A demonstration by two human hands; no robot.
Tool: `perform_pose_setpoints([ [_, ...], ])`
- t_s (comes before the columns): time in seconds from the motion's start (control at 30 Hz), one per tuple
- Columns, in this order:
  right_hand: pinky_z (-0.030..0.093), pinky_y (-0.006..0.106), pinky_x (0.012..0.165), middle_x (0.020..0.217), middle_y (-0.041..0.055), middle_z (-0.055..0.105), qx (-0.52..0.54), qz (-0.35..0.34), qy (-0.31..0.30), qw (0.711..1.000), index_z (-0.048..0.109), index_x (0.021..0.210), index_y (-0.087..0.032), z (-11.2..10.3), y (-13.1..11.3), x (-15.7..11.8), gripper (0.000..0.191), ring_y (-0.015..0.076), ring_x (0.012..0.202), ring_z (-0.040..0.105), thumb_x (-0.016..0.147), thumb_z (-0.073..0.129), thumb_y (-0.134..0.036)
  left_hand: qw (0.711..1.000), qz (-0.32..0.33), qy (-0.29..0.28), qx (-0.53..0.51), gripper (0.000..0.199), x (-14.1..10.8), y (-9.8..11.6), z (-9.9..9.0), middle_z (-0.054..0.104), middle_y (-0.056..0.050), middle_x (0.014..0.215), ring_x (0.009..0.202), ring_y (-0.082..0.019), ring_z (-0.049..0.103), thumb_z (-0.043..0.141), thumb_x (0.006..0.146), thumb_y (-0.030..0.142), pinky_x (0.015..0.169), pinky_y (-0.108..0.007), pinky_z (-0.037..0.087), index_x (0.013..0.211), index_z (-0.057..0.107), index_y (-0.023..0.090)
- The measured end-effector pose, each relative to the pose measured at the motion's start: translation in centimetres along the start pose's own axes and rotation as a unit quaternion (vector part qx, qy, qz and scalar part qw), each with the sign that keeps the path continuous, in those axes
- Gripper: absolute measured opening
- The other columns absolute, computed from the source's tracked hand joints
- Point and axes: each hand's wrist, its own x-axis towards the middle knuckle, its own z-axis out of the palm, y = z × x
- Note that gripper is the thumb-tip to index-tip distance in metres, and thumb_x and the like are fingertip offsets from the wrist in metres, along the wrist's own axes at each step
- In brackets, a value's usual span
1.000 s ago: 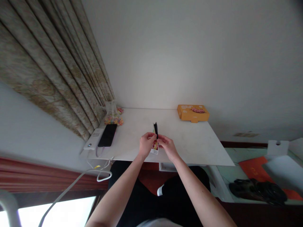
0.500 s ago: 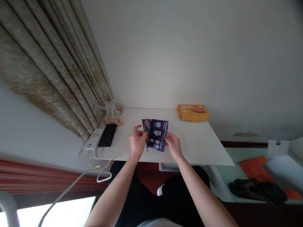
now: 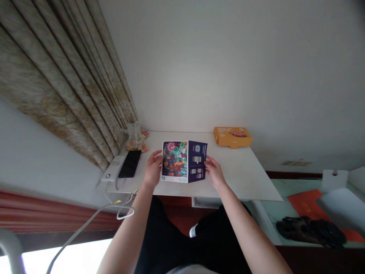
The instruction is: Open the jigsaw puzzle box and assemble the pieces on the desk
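"puzzles" on the orange box [image 3: 234, 142]

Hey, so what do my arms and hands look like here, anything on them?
Your left hand and right hand are bare: no gloves, watch or bracelet shows, and no ring that I can make out. Both forearms are uncovered, with no sleeves in view.

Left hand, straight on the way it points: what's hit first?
The open leaflet, which the left hand already grips by its edge. Past that, probably the wall behind the table; depth is unclear.
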Motion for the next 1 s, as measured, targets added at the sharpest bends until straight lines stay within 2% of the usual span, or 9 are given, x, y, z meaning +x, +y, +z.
perform_pose_setpoints([
  [0.13, 0.056, 0.035, 0.083, 0.117, 0.0069, 0.075, 0.015, 0.048, -0.072, 0.996, 0.07, 0.118, -0.025, 1.7, 0.4, -0.5, 0.057, 0.0232, 0.103, 0.07, 0.075, 0.077, -0.063, 0.999, -0.013, -0.012, -0.028, 0.054, -0.6, -0.7, 1.2, 0.065, 0.003, 0.076, 0.065, -0.013, 0.061, 0.08, 0.062, 0.037, 0.061, -0.022, 0.043, 0.109, 0.063, 0.018],
  [0.23, 0.057, 0.043, 0.09, 0.117, 0.01, 0.076, 0.07, 0.115, -0.198, 0.971, 0.07, 0.116, -0.024, 3.7, 0.1, -1.6, 0.065, 0.0278, 0.111, 0.07, 0.082, 0.061, -0.079, 1.0, -0.014, -0.022, -0.003, 0.055, -0.9, -1.5, 2.2, 0.068, 0.001, 0.079, 0.069, -0.014, 0.063, 0.078, 0.064, 0.04, 0.062, -0.023, 0.044, 0.112, 0.064, 0.018],
  [0.3, 0.058, 0.046, 0.093, 0.112, 0.0104, 0.078, 0.099, 0.142, -0.245, 0.954, 0.07, 0.114, -0.023, 4.8, -0.1, -2.3, 0.064, 0.0299, 0.111, 0.072, 0.082, 0.063, -0.078, 0.999, -0.004, -0.03, 0.023, 0.053, -1.0, -2.0, 2.7, 0.069, 0.001, 0.079, 0.07, -0.015, 0.064, 0.076, 0.067, 0.041, 0.064, -0.024, 0.046, 0.114, 0.065, 0.018],
  [0.5, 0.061, 0.046, 0.09, 0.095, 0.0062, 0.081, 0.116, 0.139, -0.165, 0.97, 0.071, 0.104, -0.022, 5.7, -0.1, -2.6, 0.045, 0.0299, 0.094, 0.077, 0.072, 0.086, -0.049, 0.991, 0.058, -0.056, 0.11, 0.047, -0.7, -3.6, 2.6, 0.073, -0.004, 0.084, 0.077, -0.019, 0.067, 0.071, 0.078, 0.041, 0.073, -0.03, 0.051, 0.118, 0.066, 0.018],
  [0.6, 0.062, 0.047, 0.091, 0.098, 0.0061, 0.081, 0.176, 0.124, -0.125, 0.968, 0.069, 0.104, -0.023, 5.4, 0.0, -2.2, 0.043, 0.0303, 0.098, 0.077, 0.072, 0.087, -0.046, 0.98, 0.111, 0.015, 0.161, 0.053, -1.2, -4.3, 2.4, 0.071, -0.011, 0.117, 0.101, -0.023, 0.068, 0.076, 0.077, 0.038, 0.087, -0.035, 0.052, 0.125, 0.065, 0.022],
  [0.7, 0.061, 0.048, 0.094, 0.107, 0.0048, 0.08, 0.245, 0.084, -0.096, 0.961, 0.067, 0.108, -0.025, 5.5, 0.0, -2.1, 0.043, 0.0296, 0.108, 0.074, 0.076, 0.084, -0.047, 0.99, 0.06, 0.06, 0.112, 0.061, -2.7, -5.1, 2.8, 0.063, -0.013, 0.136, 0.118, -0.026, 0.063, 0.081, 0.074, 0.042, 0.093, -0.037, 0.051, 0.13, 0.063, 0.024],
  [0.83, 0.06, 0.047, 0.096, 0.111, 0.0043, 0.078, 0.27, 0.057, -0.092, 0.957, 0.065, 0.112, -0.026, 6.1, 0.0, -2.5, 0.044, 0.0285, 0.113, 0.072, 0.079, 0.082, -0.049, 0.99, -0.104, -0.085, -0.044, 0.056, -5.0, -5.7, 3.8, 0.072, -0.015, 0.119, 0.102, -0.027, 0.071, 0.082, 0.073, 0.052, 0.085, -0.036, 0.055, 0.116, 0.068, 0.018],
  [0.9, 0.06, 0.045, 0.094, 0.111, 0.0045, 0.078, 0.251, 0.049, -0.088, 0.963, 0.066, 0.11, -0.025, 6.0, 0.0, -2.6, 0.045, 0.0283, 0.112, 0.072, 0.075, 0.083, -0.047, 0.988, -0.112, -0.094, -0.054, 0.056, -5.3, -5.7, 4.1, 0.076, -0.013, 0.107, 0.091, -0.025, 0.073, 0.086, 0.068, 0.051, 0.079, -0.035, 0.056, 0.109, 0.069, 0.017],
  [1.0, 0.06, 0.04, 0.085, 0.106, 0.0048, 0.078, 0.185, 0.028, -0.044, 0.981, 0.067, 0.103, -0.024, 4.8, 0.1, -2.1, 0.046, 0.0272, 0.103, 0.072, 0.067, 0.086, -0.046, 0.996, -0.069, -0.055, -0.011, 0.055, -4.6, -5.3, 3.6, 0.077, -0.009, 0.098, 0.084, -0.024, 0.072, 0.087, 0.065, 0.051, 0.072, -0.032, 0.056, 0.105, 0.068, 0.017],
])
